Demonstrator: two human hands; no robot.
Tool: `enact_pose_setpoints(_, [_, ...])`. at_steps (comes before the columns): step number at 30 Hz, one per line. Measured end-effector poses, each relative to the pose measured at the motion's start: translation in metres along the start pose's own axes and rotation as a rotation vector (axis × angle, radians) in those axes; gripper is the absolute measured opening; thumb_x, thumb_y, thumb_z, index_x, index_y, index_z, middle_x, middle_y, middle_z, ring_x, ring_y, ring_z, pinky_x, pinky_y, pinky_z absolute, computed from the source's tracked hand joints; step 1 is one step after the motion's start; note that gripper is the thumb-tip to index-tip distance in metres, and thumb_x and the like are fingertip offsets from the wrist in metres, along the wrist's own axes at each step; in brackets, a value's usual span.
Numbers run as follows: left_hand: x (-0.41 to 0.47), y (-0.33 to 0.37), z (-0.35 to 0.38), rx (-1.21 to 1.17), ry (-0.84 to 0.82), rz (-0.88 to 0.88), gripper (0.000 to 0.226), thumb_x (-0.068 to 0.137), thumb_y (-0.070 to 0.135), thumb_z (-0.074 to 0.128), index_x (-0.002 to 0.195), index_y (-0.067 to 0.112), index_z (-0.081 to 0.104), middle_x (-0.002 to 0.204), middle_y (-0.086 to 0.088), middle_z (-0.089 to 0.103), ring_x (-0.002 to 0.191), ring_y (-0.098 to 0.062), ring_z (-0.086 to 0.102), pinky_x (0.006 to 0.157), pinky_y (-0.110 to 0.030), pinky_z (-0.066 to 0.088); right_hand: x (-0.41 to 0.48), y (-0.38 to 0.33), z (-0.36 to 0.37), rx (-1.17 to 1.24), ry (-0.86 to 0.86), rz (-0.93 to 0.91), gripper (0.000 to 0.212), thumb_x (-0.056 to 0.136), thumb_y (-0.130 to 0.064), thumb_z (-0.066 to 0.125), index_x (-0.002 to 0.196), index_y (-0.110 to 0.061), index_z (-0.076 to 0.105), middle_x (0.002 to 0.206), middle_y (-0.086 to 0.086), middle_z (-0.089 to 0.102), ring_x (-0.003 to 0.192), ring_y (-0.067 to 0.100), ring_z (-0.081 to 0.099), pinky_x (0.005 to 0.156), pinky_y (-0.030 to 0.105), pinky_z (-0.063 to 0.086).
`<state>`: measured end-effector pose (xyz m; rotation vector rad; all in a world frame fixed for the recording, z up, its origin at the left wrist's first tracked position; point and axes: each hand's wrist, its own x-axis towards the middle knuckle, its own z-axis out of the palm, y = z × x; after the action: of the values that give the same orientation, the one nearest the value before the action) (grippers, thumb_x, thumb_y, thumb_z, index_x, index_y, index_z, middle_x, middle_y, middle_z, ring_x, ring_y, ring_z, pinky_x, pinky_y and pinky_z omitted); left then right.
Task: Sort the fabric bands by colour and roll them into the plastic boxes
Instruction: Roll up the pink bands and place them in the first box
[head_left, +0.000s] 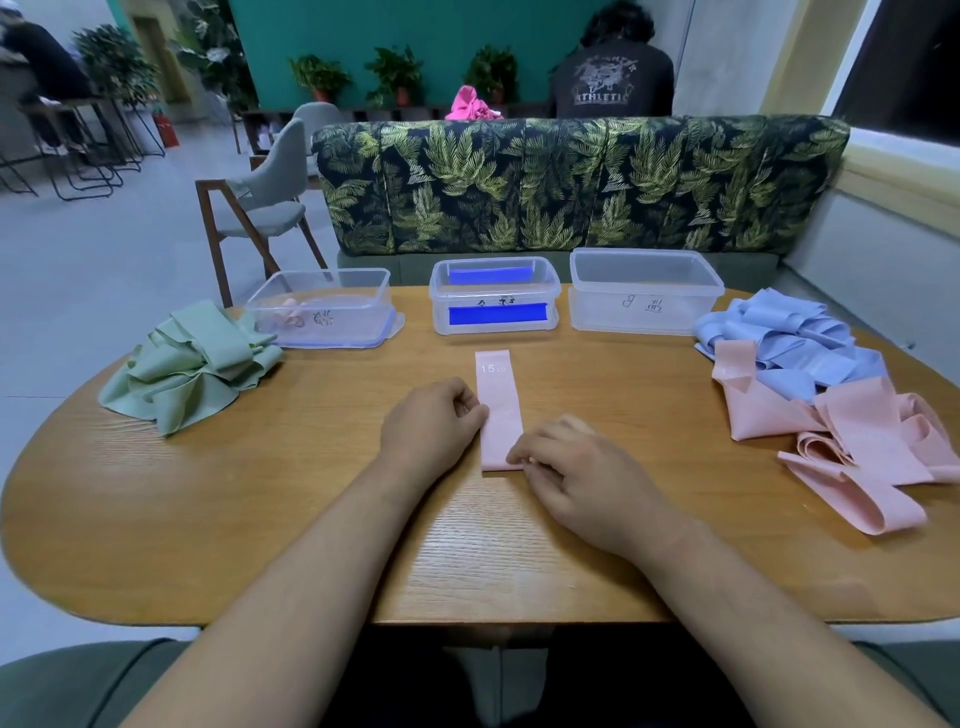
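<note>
Nearest, at 6 o'clock on the table (260, 493), the right hand (576, 467) is seen with its fingers curled onto the near end of a pink band (498, 400), the right corner of that end being pinched. Just beyond, at 11 o'clock from it, the left hand (431, 421) is set against the band's left edge about halfway along, fingers curled and thumb pressed to the cloth, so that the band is held by both hands.

The band is laid flat, its long axis running from 6 to 12 o'clock, straight away from the person, with white print at the far end. The near end lies under the right hand, which is therefore judged the better placed to start the roll. Rolling would be carried toward 12 o'clock, with the left hand kept as a guide along the edge.

Farther out, a green heap (192, 358) is piled at 10 o'clock, and a pink heap (857, 457) at 3 o'clock with a blue heap (795, 338) behind it.

Farthest, three boxes are lined along the far edge: the left box (322, 312) at 11 o'clock, in which something pink is seen and which is judged the band's destination; the middle box (493, 296) at 12 o'clock, holding dark blue; the right box (644, 291) at 1 o'clock.
</note>
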<state>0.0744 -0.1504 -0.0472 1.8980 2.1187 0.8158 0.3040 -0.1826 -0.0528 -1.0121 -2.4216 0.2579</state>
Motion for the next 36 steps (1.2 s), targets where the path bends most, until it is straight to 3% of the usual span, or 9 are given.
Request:
enact_pose_setpoints(4, [-0.001, -0.001, 0.002, -0.036, 0.036, 0.040, 0.010, 0.093, 0.043, 0.069, 0.092, 0.035, 0.063, 0.080, 0.017, 0.066, 0.081, -0.004, 0.061, 0.066, -0.031, 0.049, 0.001, 0.003, 0.003, -0.038, 0.009, 0.029, 0.027, 0.103, -0.028, 0.053, 0.123, -0.033, 0.069, 0.119, -0.023, 0.061, 0.115, 0.007, 0.049, 0.097, 0.035, 0.049])
enact_pose_setpoints(8, [0.001, -0.003, 0.005, -0.091, 0.035, 0.166, 0.007, 0.095, 0.032, 0.071, 0.099, 0.036, 0.068, 0.098, 0.015, 0.060, 0.091, -0.006, 0.057, 0.076, -0.034, 0.051, 0.002, 0.003, 0.005, -0.076, -0.023, 0.076, 0.035, 0.106, -0.035, 0.047, 0.136, -0.036, 0.065, 0.128, -0.025, 0.058, 0.123, 0.006, 0.044, 0.106, 0.035, 0.044])
enact_pose_setpoints(12, [-0.001, -0.004, 0.006, -0.162, -0.007, 0.346, 0.027, 0.097, 0.007, 0.063, 0.103, 0.031, 0.073, 0.109, 0.016, 0.061, 0.109, -0.011, 0.052, 0.093, -0.028, 0.045, 0.003, 0.003, 0.005, -0.109, -0.059, 0.108, 0.039, 0.109, -0.042, 0.041, 0.144, -0.040, 0.059, 0.140, -0.026, 0.053, 0.133, 0.005, 0.036, 0.111, 0.034, 0.036])
enact_pose_setpoints(15, [-0.009, -0.004, -0.009, -0.267, -0.069, 0.423, 0.036, 0.087, -0.004, 0.056, 0.096, 0.027, 0.072, 0.102, 0.016, 0.065, 0.106, -0.012, 0.056, 0.088, -0.025, 0.044, 0.003, 0.004, 0.005, -0.115, -0.080, 0.123, 0.041, 0.110, -0.044, 0.039, 0.148, -0.042, 0.054, 0.145, -0.026, 0.049, 0.137, 0.004, 0.031, 0.112, 0.033, 0.031])
enact_pose_setpoints(19, [-0.021, -0.003, -0.021, -0.277, -0.273, 0.489, 0.019, 0.084, 0.022, 0.054, 0.092, 0.027, 0.070, 0.095, 0.014, 0.068, 0.097, -0.014, 0.061, 0.079, -0.028, 0.050, 0.004, 0.005, 0.004, -0.113, -0.095, 0.122, 0.043, 0.109, -0.047, 0.037, 0.150, -0.043, 0.051, 0.148, -0.026, 0.047, 0.139, 0.005, 0.031, 0.115, 0.036, 0.031])
enact_pose_setpoints(22, [-0.022, -0.002, -0.023, -0.244, -0.306, 0.487, 0.017, 0.085, 0.020, 0.055, 0.094, 0.030, 0.067, 0.095, 0.015, 0.068, 0.100, -0.014, 0.060, 0.083, -0.035, 0.053, 0.004, 0.007, 0.005, -0.098, -0.095, 0.125, 0.043, 0.109, -0.045, 0.038, 0.151, -0.042, 0.050, 0.149, -0.025, 0.046, 0.140, 0.006, 0.032, 0.116, 0.037, 0.031])
enact_pose_setpoints(26, [-0.022, -0.002, -0.026, -0.228, -0.318, 0.495, 0.023, 0.087, 0.009, 0.059, 0.095, 0.029, 0.066, 0.096, 0.013, 0.068, 0.100, -0.014, 0.060, 0.084, -0.036, 0.053, 0.002, 0.010, 0.005, -0.008, 0.009, 0.107, 0.031, 0.106, -0.028, 0.049, 0.134, -0.040, 0.058, 0.133, -0.026, 0.056, 0.126, 0.006, 0.045, 0.107, 0.037, 0.043])
enact_pose_setpoints(29, [-0.022, -0.003, -0.026, -0.235, -0.320, 0.479, 0.025, 0.089, 0.006, 0.060, 0.096, 0.029, 0.067, 0.098, 0.015, 0.068, 0.102, -0.012, 0.059, 0.085, -0.035, 0.053, 0.002, 0.012, 0.004, 0.002, 0.015, 0.107, 0.027, 0.103, -0.020, 0.053, 0.120, -0.040, 0.061, 0.122, -0.026, 0.060, 0.118, 0.004, 0.048, 0.104, 0.037, 0.044])
enact_pose_setpoints(36, [-0.020, -0.006, -0.025, -0.254, -0.308, 0.495, 0.025, 0.091, 0.005, 0.061, 0.100, 0.026, 0.070, 0.100, 0.015, 0.068, 0.100, -0.011, 0.061, 0.084, -0.031, 0.052, 0.008, 0.013, 0.008, 0.009, 0.040, 0.115, 0.018, 0.100, -0.027, 0.058, 0.112, -0.039, 0.063, 0.114, -0.026, 0.063, 0.111, 0.004, 0.050, 0.098, 0.033, 0.045])
